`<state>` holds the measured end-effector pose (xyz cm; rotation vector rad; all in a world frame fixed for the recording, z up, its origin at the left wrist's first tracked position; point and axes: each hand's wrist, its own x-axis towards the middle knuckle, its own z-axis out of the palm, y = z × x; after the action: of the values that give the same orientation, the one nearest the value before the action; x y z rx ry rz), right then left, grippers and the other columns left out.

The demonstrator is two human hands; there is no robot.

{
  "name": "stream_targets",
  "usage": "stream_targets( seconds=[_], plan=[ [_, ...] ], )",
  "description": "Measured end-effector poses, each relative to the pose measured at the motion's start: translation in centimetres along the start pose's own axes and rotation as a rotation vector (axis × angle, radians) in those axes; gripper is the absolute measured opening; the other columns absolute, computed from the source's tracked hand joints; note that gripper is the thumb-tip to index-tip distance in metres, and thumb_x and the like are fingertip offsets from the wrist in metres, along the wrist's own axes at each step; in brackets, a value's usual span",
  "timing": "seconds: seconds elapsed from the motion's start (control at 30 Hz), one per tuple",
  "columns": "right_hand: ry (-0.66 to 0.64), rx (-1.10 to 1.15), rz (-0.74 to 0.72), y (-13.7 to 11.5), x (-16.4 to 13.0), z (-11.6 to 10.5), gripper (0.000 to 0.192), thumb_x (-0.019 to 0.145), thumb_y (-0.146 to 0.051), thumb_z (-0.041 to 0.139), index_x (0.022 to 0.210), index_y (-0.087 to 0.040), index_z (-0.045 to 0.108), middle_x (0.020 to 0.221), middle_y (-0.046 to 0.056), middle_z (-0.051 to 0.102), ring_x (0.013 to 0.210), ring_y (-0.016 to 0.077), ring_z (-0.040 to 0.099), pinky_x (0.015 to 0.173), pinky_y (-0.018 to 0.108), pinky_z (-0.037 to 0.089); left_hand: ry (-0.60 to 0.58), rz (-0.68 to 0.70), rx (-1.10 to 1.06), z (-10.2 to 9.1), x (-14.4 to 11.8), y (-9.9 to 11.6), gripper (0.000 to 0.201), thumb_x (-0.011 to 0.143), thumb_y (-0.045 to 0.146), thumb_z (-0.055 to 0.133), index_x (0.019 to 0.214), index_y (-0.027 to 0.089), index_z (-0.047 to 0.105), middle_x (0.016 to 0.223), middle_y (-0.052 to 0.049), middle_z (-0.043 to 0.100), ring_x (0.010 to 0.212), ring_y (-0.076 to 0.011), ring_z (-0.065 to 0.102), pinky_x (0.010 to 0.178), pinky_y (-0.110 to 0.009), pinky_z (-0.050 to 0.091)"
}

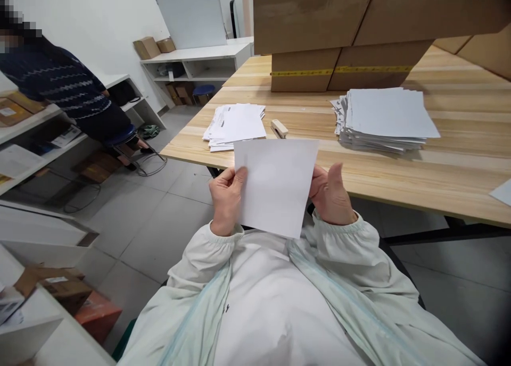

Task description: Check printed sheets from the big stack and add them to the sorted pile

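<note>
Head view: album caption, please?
Left hand pinching a white rectangular paper sheet, right hand at its edge, near a light wooden table.

Two hands — left hand (225, 198) at nine o'clock, right hand (332, 197) at three — flank one visible white sheet (275, 188). Around it are two paper stacks, left stack (243, 122) at eleven and right stack (389, 113) at two, one stapler (279, 127) at twelve, one large board (194, 17) at eleven, one co-worker (66, 84) at ten

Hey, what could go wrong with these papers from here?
The held sheet might slip: the left hand pinches its edge, but the thumb of the right hand is raised off it. The larger paper stack has uneven edges, so a bump could slide sheets loose.
</note>
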<state>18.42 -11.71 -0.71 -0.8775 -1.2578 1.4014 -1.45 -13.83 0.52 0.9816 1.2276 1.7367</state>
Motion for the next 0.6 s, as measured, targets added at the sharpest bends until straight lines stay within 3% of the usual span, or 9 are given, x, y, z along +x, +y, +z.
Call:
stream_targets(
  seconds=[0.07, 0.13, 0.23, 0.3, 0.47, 0.6],
  plan=[
    [-0.017, 0.030, -0.027, 0.3, -0.6, -0.5, 0.068, 0.073, -0.083, 0.057, 0.106, -0.025, 0.072, 0.091, 0.006, 0.074, 0.091, 0.0267, 0.069, 0.072, 0.037, 0.056, 0.003, 0.040, -0.022, 0.3, -0.4, -0.2, 0.027, 0.068, 0.041, 0.085, 0.075, 0.017, 0.075, 0.069, 0.001, 0.069, 0.059, -0.0090, 0.056, 0.057, -0.020, 0.045],
    [-0.028, -0.028, -0.011, 0.7, -1.1, -0.7, 0.051, 0.071, -0.067, 0.074, 0.099, -0.024, 0.073, 0.089, 0.004, 0.074, 0.084, 0.0241, 0.068, 0.070, 0.035, 0.055, -0.014, 0.076, -0.090, 0.7, -0.7, -0.1, 0.027, 0.066, 0.035, 0.087, 0.085, 0.019, 0.076, 0.078, 0.000, 0.073, 0.069, -0.0111, 0.063, 0.066, -0.021, 0.050],
    [0.003, -0.106, 0.017, 1.1, -1.5, -0.8, 0.039, 0.072, -0.058, 0.078, 0.080, -0.020, 0.072, 0.079, 0.004, 0.073, 0.069, 0.0201, 0.064, 0.060, 0.033, 0.052, -0.074, 0.068, -0.187, 0.9, -0.9, 0.8, 0.058, 0.062, 0.027, 0.090, 0.116, 0.026, 0.069, 0.087, -0.001, 0.076, 0.080, -0.0155, 0.070, 0.078, -0.026, 0.054],
    [0.008, -0.110, 0.008, 1.1, -1.6, -1.0, 0.038, 0.073, -0.056, 0.078, 0.078, -0.019, 0.072, 0.077, 0.003, 0.073, 0.066, 0.0188, 0.063, 0.058, 0.031, 0.050, -0.156, 0.007, -0.211, 0.7, -0.9, 1.7, 0.071, 0.061, 0.025, 0.091, 0.126, 0.027, 0.063, 0.091, -0.003, 0.077, 0.084, -0.0188, 0.072, 0.082, -0.030, 0.055],
    [-0.130, -0.047, 0.060, 1.1, -1.5, -1.6, 0.035, 0.073, -0.051, 0.080, 0.090, -0.020, 0.076, 0.086, 0.004, 0.076, 0.074, 0.0208, 0.068, 0.066, 0.034, 0.055, -0.373, -0.090, -0.213, 0.1, -0.8, 3.7, 0.060, 0.063, 0.032, 0.089, 0.118, 0.021, 0.068, 0.106, -0.008, 0.075, 0.106, -0.0296, 0.070, 0.092, -0.038, 0.055],
    [-0.152, 0.141, 0.196, 1.1, -1.8, -0.5, 0.035, 0.068, -0.048, 0.085, 0.090, -0.022, 0.076, 0.084, 0.004, 0.077, 0.071, 0.0205, 0.071, 0.067, 0.034, 0.057, -0.397, -0.065, -0.297, 1.1, -1.0, 4.9, 0.051, 0.072, 0.044, 0.082, 0.117, 0.024, 0.069, 0.120, -0.008, 0.071, 0.121, -0.0332, 0.063, 0.097, -0.042, 0.054]
  ],
)
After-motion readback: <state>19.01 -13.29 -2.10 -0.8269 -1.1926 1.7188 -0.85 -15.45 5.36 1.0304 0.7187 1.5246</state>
